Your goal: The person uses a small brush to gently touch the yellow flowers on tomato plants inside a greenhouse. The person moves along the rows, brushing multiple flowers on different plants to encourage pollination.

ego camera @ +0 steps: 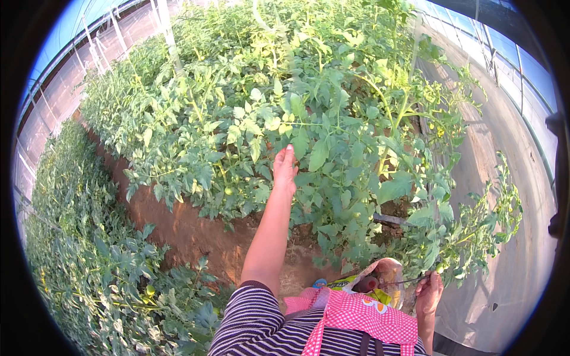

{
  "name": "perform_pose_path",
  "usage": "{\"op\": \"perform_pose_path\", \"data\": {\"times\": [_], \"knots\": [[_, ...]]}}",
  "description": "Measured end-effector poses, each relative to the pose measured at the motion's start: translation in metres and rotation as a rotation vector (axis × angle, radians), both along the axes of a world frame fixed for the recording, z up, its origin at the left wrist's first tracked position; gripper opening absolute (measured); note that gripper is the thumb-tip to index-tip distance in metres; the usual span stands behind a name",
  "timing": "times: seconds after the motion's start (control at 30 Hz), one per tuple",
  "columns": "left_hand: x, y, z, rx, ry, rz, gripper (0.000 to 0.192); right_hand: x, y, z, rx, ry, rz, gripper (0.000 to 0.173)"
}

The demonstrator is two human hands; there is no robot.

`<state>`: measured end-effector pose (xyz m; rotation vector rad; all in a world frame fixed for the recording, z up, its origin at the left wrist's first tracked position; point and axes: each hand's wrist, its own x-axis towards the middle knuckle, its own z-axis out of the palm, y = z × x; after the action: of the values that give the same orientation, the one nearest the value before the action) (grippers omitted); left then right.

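Note:
My left hand (286, 168) reaches up into the leaves of a tomato plant (320, 151), its thumb and fingertips close together at a leafy stem. Leaves and blur hide whether anything is pinched there. Low at the right, my right hand (429, 293) grips the end of a thin dark cord or rod (407, 280). That line runs left towards a dark reddish rounded object (366, 284) in an open bag or container (395, 271) at my waist. A small green tomato (440, 268) hangs right by my right fingertips.
Dense tomato rows fill the view ahead; another row (111, 267) stands at left, beyond a bare soil path (196, 227). Pale ground sheeting (494, 289) lies along the right, by the greenhouse wall. A pink checked apron (369, 316) covers my front.

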<state>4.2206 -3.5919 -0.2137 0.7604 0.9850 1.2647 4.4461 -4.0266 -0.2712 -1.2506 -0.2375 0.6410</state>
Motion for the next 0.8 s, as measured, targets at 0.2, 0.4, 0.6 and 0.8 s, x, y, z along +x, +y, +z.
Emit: {"op": "perform_pose_path", "data": {"times": [0.2,0.4,0.6,0.8], "knots": [[0.031,-0.008,-0.032,0.061,-0.121,-0.129,0.019,-0.007,0.005,0.013,-0.016,0.148,-0.057,0.023],[0.051,-0.040,-0.060,0.062,-0.270,-0.083,0.014,-0.011,0.028,0.029,0.010,0.314,0.024,0.020],[0.049,-0.058,-0.080,-0.108,-0.281,-0.136,0.017,-0.027,0.068,0.038,0.024,0.367,0.160,0.018],[0.038,-0.053,-0.098,-0.086,-0.263,-0.180,0.019,-0.039,0.100,0.037,0.022,0.408,0.256,0.019]]}}
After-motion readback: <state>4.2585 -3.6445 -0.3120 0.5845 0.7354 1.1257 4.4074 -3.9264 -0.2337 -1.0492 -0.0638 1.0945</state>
